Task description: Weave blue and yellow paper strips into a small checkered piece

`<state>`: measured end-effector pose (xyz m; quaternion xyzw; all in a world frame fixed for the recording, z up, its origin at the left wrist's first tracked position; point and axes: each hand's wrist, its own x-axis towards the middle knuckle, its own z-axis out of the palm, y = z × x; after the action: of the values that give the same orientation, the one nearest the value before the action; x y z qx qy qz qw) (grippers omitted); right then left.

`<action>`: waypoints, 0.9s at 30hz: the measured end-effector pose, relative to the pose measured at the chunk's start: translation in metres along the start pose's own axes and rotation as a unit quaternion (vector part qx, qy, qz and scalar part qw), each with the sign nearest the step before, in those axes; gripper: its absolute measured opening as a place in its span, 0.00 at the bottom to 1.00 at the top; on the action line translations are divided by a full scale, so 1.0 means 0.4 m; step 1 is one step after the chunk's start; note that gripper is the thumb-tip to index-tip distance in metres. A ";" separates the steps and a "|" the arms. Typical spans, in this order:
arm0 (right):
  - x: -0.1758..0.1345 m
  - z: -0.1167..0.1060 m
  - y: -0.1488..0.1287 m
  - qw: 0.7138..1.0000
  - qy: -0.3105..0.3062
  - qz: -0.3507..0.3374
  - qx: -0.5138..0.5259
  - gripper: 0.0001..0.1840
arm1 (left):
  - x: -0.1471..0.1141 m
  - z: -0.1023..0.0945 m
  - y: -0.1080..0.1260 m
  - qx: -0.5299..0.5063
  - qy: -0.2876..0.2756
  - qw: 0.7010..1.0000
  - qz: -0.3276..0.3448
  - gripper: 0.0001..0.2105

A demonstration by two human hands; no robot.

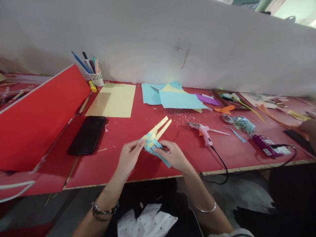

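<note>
Between my hands is a small piece woven from blue and yellow paper strips point(149, 140), held above the table's front part. Two yellow ends stick out toward the far right, and blue ends trail down to the right. My left hand point(130, 155) pinches the woven left side between thumb and fingers. With thumb and fingers closed, my right hand point(173, 154) grips the blue strip ends on the other side. Something dark and narrow shows by the right fingers; I cannot make out what it is.
A pink glue gun point(202, 131) with a black cord lies to the right, near a purple power strip point(265, 145). A black phone point(87, 135) and a red panel point(44, 121) are on the left. Blue paper sheets point(181, 99) lie behind. Another person's hand point(309, 130) is far right.
</note>
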<state>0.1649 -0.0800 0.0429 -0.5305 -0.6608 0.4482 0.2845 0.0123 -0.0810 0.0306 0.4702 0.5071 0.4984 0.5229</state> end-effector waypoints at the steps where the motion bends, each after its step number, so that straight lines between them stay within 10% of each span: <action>1: -0.001 0.000 0.001 1.000 0.002 0.001 -0.001 0.11 | 0.001 0.000 0.000 -0.003 -0.005 1.000 -0.001 0.19; 7: -0.004 -0.005 0.001 0.999 -0.001 -0.015 -0.033 0.09 | 0.016 -0.006 0.003 -0.006 -0.065 0.998 -0.014 0.17; 27: -0.012 -0.011 0.022 0.996 -0.031 -0.062 -0.057 0.14 | 0.022 -0.011 0.008 0.018 -0.018 1.000 -0.005 0.16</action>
<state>0.1739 -0.0828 0.0372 -0.4897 -0.7253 0.4078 0.2604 0.0076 -0.0721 0.0331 0.4857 0.5089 0.4783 0.5257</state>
